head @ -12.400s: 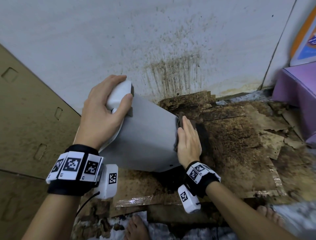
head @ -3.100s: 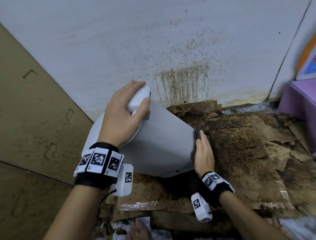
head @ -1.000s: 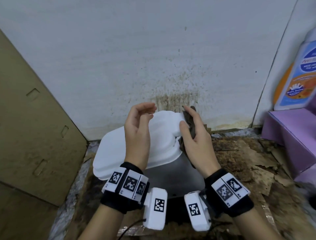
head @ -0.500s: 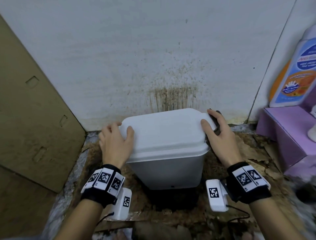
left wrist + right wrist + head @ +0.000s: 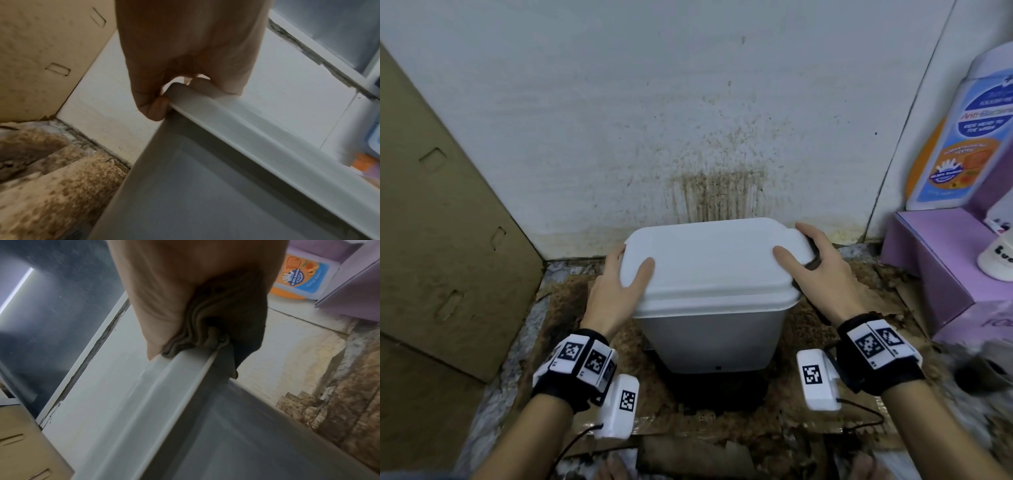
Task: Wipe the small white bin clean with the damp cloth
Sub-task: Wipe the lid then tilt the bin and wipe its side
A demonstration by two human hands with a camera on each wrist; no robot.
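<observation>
While bin (image 5: 709, 301) stands upright, left grip (image 5: 616, 287) clasps lid, right grip (image 5: 822, 274) clamps cloth (image 5: 216, 327) against rim.

Both forearms are bare. Each wrist wears a black band (image 5: 571, 387) faced with white square tags printed in black-and-white codes. Beside each band, on the inner side, sits a white camera block (image 5: 815, 383) bearing one coded tag and trailing a thin black cable (image 5: 866, 423).
</observation>
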